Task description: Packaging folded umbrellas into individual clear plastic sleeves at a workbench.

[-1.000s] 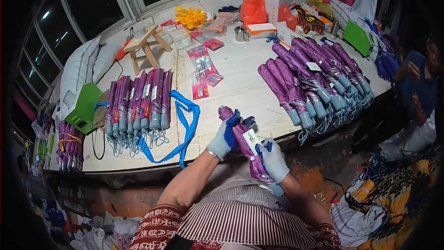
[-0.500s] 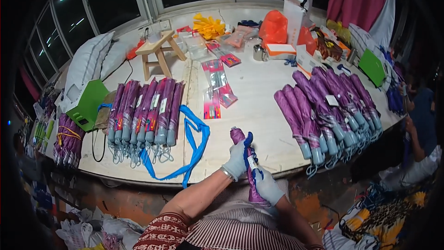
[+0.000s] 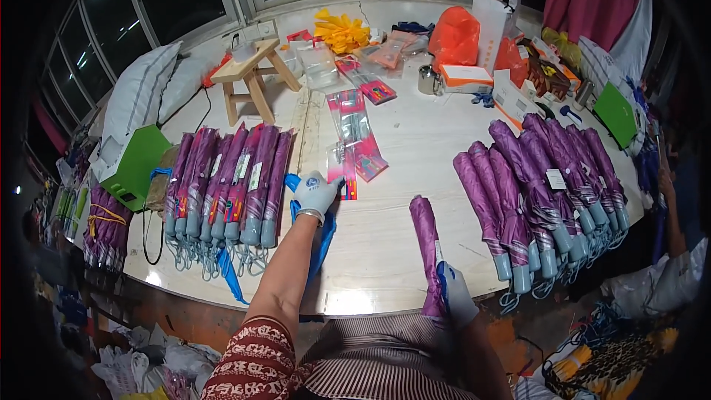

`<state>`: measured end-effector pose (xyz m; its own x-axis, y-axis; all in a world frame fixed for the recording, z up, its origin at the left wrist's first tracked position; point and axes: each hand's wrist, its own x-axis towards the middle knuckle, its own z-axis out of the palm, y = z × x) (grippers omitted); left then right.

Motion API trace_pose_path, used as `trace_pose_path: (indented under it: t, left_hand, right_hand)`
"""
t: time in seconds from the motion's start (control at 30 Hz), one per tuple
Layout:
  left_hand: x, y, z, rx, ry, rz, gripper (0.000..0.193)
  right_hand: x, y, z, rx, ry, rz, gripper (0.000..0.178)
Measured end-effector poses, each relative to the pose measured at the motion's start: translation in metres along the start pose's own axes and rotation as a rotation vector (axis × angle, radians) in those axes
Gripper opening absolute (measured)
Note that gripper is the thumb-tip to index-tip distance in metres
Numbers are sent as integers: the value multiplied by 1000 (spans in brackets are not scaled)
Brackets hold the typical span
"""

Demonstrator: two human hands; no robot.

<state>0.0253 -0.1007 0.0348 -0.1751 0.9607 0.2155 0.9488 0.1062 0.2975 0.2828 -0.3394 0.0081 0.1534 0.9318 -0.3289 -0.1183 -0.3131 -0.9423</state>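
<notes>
My right hand [image 3: 459, 295], in a white glove with blue coating, is wrapped round the lower part of a purple folded umbrella [image 3: 424, 233]. The umbrella tilts over the table's front edge, and its lower end is out of sight against my striped apron. My left hand [image 3: 314, 196], gloved alike, stretches to the lower left edge of a pink and clear plastic sleeve [image 3: 348, 184]. Its thumb stands apart at the sleeve's edge; the other fingers show only partly. Beneath that wrist lies a blue strap [image 3: 324, 235]. More such sleeves [image 3: 354, 120] lie beyond the hand.
Sleeved umbrellas [image 3: 229, 185] lie in a row at left; unsleeved umbrellas [image 3: 544, 192] pile up at right. Behind are a small wooden stool [image 3: 250, 74], yellow ties [image 3: 341, 32], a metal cup [image 3: 428, 80] and an orange bag [image 3: 453, 37]. Another person's arm [image 3: 672, 215] shows at far right.
My left hand has let go of the umbrella and moved forward and left to the plastic sleeves. My right hand keeps the umbrella, which has shifted right.
</notes>
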Motion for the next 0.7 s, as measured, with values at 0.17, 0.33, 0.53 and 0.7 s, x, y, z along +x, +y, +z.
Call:
trace_pose_path:
  t: [0.17, 0.33, 0.53, 0.7]
  left_hand:
    - [-15, 35, -8, -114, 173, 315, 38]
    - [-11, 66, 17, -65, -51, 316, 26]
    - [-24, 49, 25, 43, 17, 292, 13]
    - [-161, 33, -31, 17, -133, 738, 11]
  right_hand:
    - [4, 7, -5, 0, -3, -38, 21]
    - [1, 14, -4, -18, -4, -107, 22]
    - [-6, 17, -4, -15, 1, -146, 24]
    - [-20, 16, -6, 24, -8, -89, 25]
